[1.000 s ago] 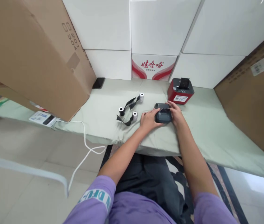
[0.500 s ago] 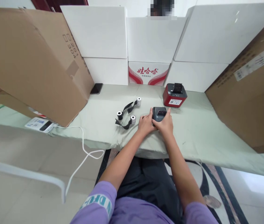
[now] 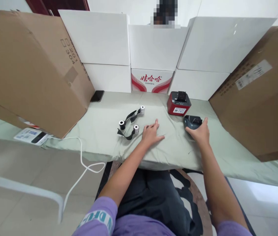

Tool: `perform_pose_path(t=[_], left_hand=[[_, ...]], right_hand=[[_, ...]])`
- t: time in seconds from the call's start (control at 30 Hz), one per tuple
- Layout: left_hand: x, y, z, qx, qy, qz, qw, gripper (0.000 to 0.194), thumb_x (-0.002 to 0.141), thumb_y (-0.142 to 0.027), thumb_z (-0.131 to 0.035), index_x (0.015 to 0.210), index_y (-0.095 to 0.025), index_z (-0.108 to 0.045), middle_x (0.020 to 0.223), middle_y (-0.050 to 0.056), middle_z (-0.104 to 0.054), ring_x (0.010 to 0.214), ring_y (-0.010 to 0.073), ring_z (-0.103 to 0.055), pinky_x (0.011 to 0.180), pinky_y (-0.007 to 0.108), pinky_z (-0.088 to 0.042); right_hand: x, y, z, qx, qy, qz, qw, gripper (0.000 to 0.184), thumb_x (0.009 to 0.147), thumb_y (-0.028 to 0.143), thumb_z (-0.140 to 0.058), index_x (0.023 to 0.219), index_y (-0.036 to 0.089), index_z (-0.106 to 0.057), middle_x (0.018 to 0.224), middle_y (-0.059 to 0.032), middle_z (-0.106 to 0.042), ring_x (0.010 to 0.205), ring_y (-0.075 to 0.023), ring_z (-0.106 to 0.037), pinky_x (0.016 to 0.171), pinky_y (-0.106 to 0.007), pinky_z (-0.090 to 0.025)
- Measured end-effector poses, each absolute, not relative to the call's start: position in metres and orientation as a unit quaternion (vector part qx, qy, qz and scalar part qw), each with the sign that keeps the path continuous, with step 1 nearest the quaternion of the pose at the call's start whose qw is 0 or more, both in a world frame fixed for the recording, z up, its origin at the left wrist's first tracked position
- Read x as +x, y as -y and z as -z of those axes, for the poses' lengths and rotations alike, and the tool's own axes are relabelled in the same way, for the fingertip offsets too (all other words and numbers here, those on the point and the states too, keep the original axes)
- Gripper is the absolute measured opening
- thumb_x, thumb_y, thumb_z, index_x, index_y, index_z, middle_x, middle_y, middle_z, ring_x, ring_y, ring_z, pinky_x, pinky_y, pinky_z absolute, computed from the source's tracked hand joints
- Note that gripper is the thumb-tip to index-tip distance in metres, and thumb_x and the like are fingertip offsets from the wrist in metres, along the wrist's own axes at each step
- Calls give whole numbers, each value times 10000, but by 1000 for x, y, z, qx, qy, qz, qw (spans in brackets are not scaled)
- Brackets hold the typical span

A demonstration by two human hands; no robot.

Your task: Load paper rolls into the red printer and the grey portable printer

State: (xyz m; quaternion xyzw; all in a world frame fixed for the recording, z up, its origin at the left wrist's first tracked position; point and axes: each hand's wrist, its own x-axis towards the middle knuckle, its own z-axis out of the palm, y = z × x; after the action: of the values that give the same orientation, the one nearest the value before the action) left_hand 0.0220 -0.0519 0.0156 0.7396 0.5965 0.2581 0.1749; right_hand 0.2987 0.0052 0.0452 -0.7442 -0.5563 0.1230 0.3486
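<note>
My right hand [image 3: 201,132] grips a small dark receipt printer [image 3: 190,122] between thumb and fingers, on the cloth-covered table just in front of a red and black receipt printer [image 3: 178,106]. A black strip sticks up from the top of the red one. My left hand [image 3: 151,134] rests on the cloth with its fingers spread and nothing in it. Left of that hand lie three small paper rolls: a near roll [image 3: 136,128], a far roll [image 3: 142,109] and a dark-sided roll [image 3: 121,125]. Black strips trail from them.
White boxes [image 3: 94,37] are stacked along the back. Large cardboard boxes stand at the left [image 3: 43,65] and right [image 3: 259,98]. A phone [image 3: 97,96] lies by the left box. A white device [image 3: 32,136] with a cable [image 3: 81,147] sits at the table's front left. A person is partly visible behind the boxes.
My right hand has moved the dark printer rightward, close to the red one. My left hand has let go of it and lies spread on the cloth. The view has shifted slightly.
</note>
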Motion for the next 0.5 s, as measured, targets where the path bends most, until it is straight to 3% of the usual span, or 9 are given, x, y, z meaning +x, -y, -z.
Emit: perform_pose_path(t=[0.1, 0.2, 0.27, 0.37, 0.43, 0.5], left_hand=[[20, 54, -15, 736, -596, -266, 179, 1023, 846, -478, -762, 1657, -222, -195, 1507, 112, -612, 1461, 257, -484, 1236, 470, -281], [19, 48, -21, 703, -604, -319, 198, 790, 890, -389, -714, 1588, -223, -385, 1551, 95, -572, 1463, 238, -496, 1245, 428, -321], [23, 34, -31, 673, -596, -370, 233, 640, 910, -320, -676, 1518, -223, -498, 1558, 87, -565, 1461, 224, -507, 1253, 389, -335], [42, -5, -55, 615, -539, -440, 372, 528, 934, -272, -634, 1448, -168, -576, 1520, 118, -599, 1425, 218, -554, 1224, 343, -385], [61, -37, -71, 532, -516, -445, 503, 498, 968, -327, -606, 1427, -135, -591, 1502, 149, -609, 1389, 250, -589, 1152, 375, -465], [81, -68, -84, 454, -511, -458, 568, 518, 985, -392, -598, 1437, -139, -580, 1492, 150, -617, 1381, 265, -595, 1117, 396, -493]], right_hand=[[304, -10, -39, -731, 560, -144, 363, 1435, 497, 464, -887, 1645, 67, -124, 1492, -324, -479, 1383, -498, -489, 1169, -642, -370], [306, -16, -49, -704, 579, -120, 393, 1436, 540, 504, -888, 1647, 63, -88, 1566, -329, -403, 1474, -495, -384, 1215, -647, -304], [305, -28, -61, -673, 592, -121, 428, 1271, 647, 502, -830, 1646, 96, -156, 1596, -292, -397, 1505, -460, -367, 1232, -624, -295], [299, -63, -80, -617, 582, -212, 485, 900, 753, 381, -706, 1567, 173, -384, 1543, -208, -515, 1453, -390, -475, 1211, -585, -359], [289, -93, -89, -599, 554, -285, 503, 783, 726, 279, -665, 1481, 165, -492, 1463, -189, -594, 1383, -361, -550, 1170, -541, -430], [276, -119, -92, -612, 516, -315, 510, 682, 679, 223, -660, 1351, 135, -585, 1328, -184, -672, 1284, -354, -616, 1119, -503, -487]])
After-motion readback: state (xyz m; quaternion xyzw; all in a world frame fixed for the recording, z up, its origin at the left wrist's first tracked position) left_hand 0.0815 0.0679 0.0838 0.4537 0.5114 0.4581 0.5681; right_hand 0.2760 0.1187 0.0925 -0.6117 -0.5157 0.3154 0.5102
